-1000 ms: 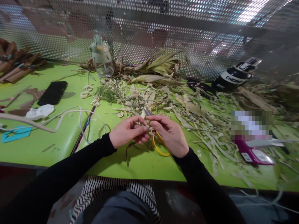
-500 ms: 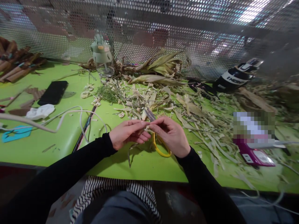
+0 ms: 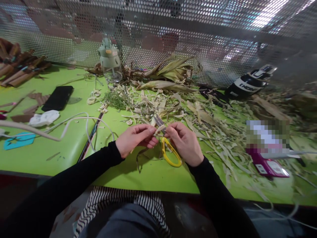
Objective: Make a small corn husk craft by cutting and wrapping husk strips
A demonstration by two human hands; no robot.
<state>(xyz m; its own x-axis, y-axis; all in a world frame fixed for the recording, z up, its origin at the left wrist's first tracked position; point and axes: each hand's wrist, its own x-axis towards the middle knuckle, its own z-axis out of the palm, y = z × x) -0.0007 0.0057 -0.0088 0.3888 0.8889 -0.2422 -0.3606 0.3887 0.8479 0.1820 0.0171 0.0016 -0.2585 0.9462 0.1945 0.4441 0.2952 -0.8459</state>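
Note:
My left hand (image 3: 135,139) and my right hand (image 3: 185,142) meet over the green table (image 3: 61,152), both pinching a thin pale strip of corn husk (image 3: 159,129) between their fingertips. A darker strand hangs from the left hand down to the tabletop. Yellow-handled scissors (image 3: 170,152) sit under my right hand, their blades pointing up and away between the two hands; I cannot tell whether the fingers are in the loop. Both arms wear black sleeves.
Husk scraps (image 3: 173,109) and whole corn husks (image 3: 170,71) litter the middle and right. A lidded jar (image 3: 110,64) stands at the mesh wall. A black phone (image 3: 57,98), white cable (image 3: 81,120), white cloth (image 3: 44,118), brown rolls (image 3: 17,67) lie left; a magenta tool (image 3: 268,163) right.
My hands have drawn slightly apart, stretching the husk strip between them. More of the yellow scissor handle shows below my right hand.

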